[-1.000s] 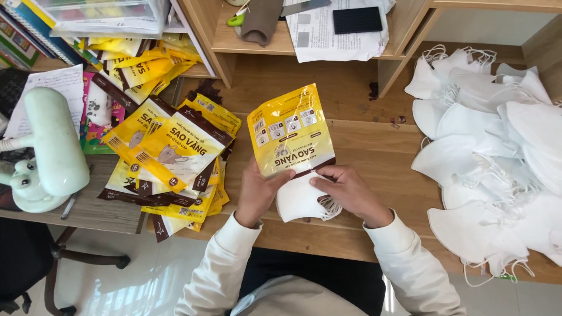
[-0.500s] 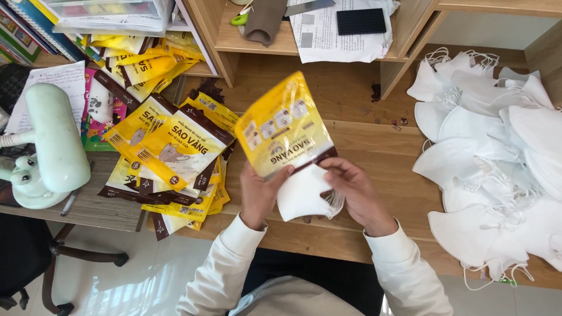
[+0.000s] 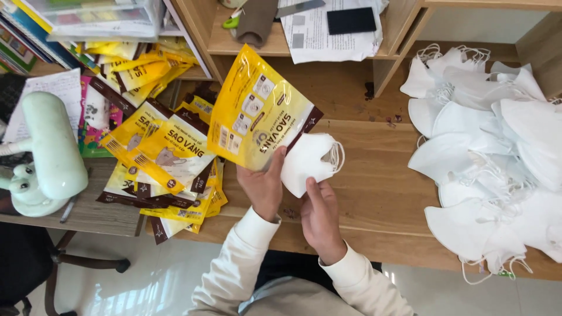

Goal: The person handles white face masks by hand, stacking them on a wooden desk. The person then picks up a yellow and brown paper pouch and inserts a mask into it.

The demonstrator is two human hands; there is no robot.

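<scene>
My left hand (image 3: 263,184) holds a yellow and brown pouch (image 3: 257,114) by its lower edge, raised above the wooden desk (image 3: 374,193) and tilted to the left. My right hand (image 3: 321,217) grips a folded white face mask (image 3: 307,161) from below, its upper edge touching the pouch's open brown end. The mask's ear loops stick out on its right side. Both sleeves are cream-coloured.
A heap of loose white masks (image 3: 492,158) covers the desk's right side. A stack of filled yellow pouches (image 3: 167,164) lies at the left, more of them (image 3: 137,67) behind. A pale green frog-shaped lamp (image 3: 50,155) stands far left. Papers and a black phone (image 3: 350,20) sit on the shelf.
Both hands have lifted and swung the pouch leftward. The mask, earlier low beneath the pouch near the desk edge, now sits higher at the pouch's open end.
</scene>
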